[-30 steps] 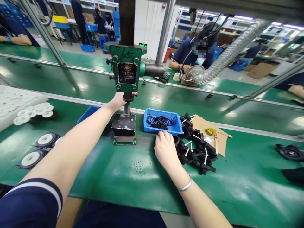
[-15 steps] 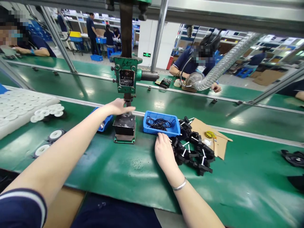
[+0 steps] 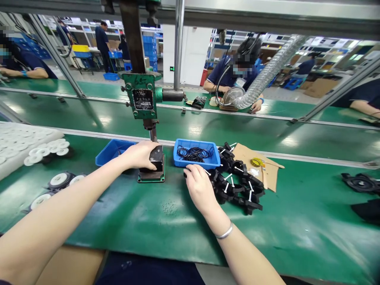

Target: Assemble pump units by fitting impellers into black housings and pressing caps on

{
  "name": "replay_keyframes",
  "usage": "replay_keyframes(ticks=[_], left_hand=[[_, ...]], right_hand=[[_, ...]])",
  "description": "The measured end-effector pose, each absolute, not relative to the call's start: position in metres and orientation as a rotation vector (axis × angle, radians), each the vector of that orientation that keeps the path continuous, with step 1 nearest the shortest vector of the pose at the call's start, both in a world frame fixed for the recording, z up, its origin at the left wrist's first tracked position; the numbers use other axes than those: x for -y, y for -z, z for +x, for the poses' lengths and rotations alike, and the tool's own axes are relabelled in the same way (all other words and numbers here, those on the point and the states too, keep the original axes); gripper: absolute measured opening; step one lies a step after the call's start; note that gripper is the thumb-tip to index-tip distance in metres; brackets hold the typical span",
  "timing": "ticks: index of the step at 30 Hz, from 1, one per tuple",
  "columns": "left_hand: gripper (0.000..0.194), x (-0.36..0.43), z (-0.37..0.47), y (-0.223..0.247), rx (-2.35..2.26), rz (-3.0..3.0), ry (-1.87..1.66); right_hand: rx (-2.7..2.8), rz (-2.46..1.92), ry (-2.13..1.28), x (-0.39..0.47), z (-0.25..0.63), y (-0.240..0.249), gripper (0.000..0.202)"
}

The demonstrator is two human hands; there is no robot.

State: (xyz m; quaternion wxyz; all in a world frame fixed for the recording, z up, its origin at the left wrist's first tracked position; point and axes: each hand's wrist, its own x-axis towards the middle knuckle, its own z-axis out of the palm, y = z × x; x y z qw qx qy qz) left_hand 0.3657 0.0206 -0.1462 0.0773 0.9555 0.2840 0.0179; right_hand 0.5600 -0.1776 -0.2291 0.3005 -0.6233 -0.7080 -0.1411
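My left hand (image 3: 139, 155) is closed around a black block (image 3: 158, 157) on the base of the green bench press (image 3: 142, 97), thumb at the near side and fingers over the far side. My right hand (image 3: 199, 184) is closed just in front of a blue tray (image 3: 196, 164) that holds thin black rings (image 3: 194, 152). A dark bit of a black plastic part (image 3: 185, 174) sticks out past its fingertips; the rest of the part is hidden. Right beside this hand lies a pile of black plastic parts (image 3: 237, 188) with white pins.
A blue bin (image 3: 108, 152) stands left of the press, partly behind my left arm. White discs (image 3: 47, 150) and black-and-white wheels (image 3: 61, 180) lie at the left. Cardboard (image 3: 271, 174) with a yellow tape roll (image 3: 257, 162) lies at the right. A co-worker (image 3: 219, 73) sits across the bench.
My left hand has come down from the press ram onto the black block and closed around it. My right hand stays by the tray, now with a black bit showing at its fingertips. The view has shifted.
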Motion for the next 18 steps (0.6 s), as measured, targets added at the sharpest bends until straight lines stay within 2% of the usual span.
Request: replay_keyframes(ticks=[10,18], left_hand=[[0.086,-0.017,0.366,0.138,-0.821,2.877,0.004],[0.090,-0.016,0.367,0.136,-0.851,2.865,0.046]], right_hand=[[1.586,-1.312,-0.088,0.174,0.560,0.241,0.015],[1.282,-1.211,-0.594,0.173,0.551,0.248,0.028]])
